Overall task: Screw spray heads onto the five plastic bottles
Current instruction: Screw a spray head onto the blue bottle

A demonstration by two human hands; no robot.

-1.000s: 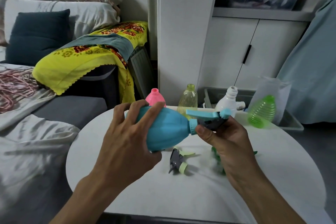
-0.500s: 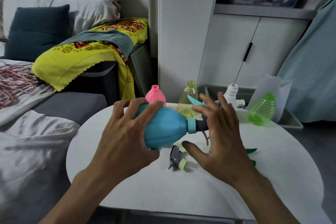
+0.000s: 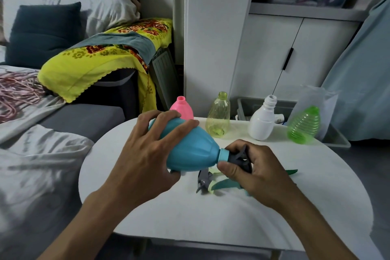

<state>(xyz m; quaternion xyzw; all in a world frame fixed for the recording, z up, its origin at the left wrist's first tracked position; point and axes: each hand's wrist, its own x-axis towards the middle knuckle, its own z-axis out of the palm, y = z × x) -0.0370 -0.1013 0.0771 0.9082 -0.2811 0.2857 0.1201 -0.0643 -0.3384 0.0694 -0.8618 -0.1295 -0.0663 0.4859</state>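
Blue bottle (image 3: 190, 150) held sideways above white table (image 3: 232, 213), left hand (image 3: 145, 154) fingers clamped round body. Right hand (image 3: 255, 169) fingers pinch grey spray head (image 3: 239, 157) at collar. Best kept square to neck while twisting. Four uncapped bottles wait far side.

Near table (image 3: 211, 217) half lies open; four bottles (image 3: 218, 118) apparently block the far edge.

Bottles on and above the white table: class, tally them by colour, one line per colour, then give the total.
Blue bottle, held in the left hand: 1
Pink bottle: 1
Yellow clear bottle: 1
White bottle: 1
Green bottle: 1
Total: 5
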